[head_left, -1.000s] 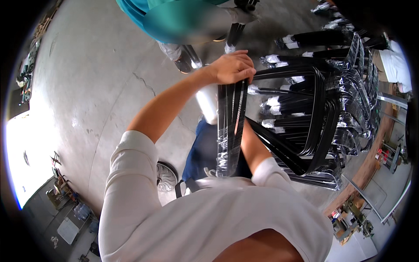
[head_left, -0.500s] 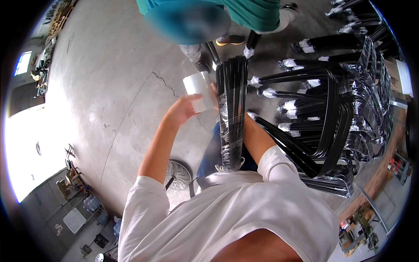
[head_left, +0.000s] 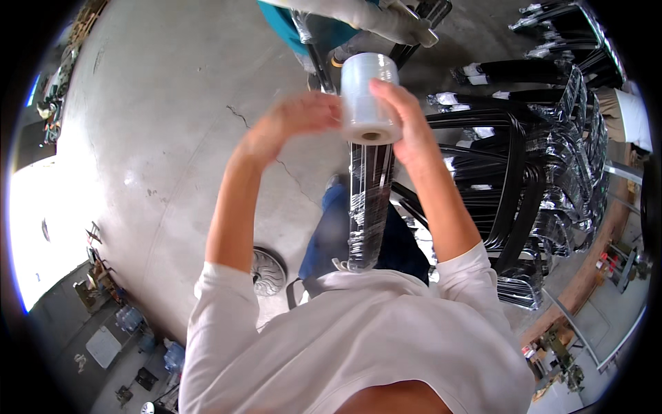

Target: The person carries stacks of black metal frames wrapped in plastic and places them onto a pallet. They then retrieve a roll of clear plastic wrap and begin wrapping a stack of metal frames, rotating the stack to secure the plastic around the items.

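A roll of clear stretch film (head_left: 365,96) is above a bundle of black tubular pieces (head_left: 369,200), hiding its far part. The bundle stands out in front of my waist, and film covers its near part. My right hand (head_left: 407,121) grips the roll from its right side, thumb across the front. Left of the roll, my left hand (head_left: 293,121) is smeared by motion. Its fingers stretch toward the roll, and their tips come close to its left side; whether they touch it, I cannot tell.
Stacks of black bent-tube frames (head_left: 517,172), partly film-wrapped, fill the floor on the right. Ahead stands a co-worker in teal, with a light sleeve (head_left: 386,21) near more black tubes. A round patterned metal base (head_left: 267,271) lies left of my legs.
The film roll has moved from the bundle's left side to above it, and my right hand now grips it. My left hand has come off the roll. The co-worker has shifted.
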`<action>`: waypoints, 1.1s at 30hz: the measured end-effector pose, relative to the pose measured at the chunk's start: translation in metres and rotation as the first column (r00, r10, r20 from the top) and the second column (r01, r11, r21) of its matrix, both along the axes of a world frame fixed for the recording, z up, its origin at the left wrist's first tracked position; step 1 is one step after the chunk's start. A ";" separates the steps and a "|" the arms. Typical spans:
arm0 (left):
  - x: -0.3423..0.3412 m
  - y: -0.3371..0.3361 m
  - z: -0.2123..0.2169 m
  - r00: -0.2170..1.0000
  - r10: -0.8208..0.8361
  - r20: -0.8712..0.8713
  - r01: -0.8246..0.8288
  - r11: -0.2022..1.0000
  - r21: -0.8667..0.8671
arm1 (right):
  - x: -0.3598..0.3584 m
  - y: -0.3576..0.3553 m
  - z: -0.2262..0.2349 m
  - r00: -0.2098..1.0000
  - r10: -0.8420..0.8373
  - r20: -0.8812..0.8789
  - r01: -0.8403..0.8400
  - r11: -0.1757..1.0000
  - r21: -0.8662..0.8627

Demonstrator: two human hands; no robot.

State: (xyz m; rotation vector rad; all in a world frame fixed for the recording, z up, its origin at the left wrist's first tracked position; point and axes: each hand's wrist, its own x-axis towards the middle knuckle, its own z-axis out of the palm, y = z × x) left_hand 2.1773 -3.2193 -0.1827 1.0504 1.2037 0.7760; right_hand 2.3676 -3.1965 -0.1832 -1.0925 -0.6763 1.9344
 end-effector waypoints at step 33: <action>-0.037 -0.053 -0.105 0.838 0.507 0.203 -0.218 0.651 -0.727 | -0.039 -0.026 -0.209 0.966 0.258 0.019 -0.258 0.966 -0.017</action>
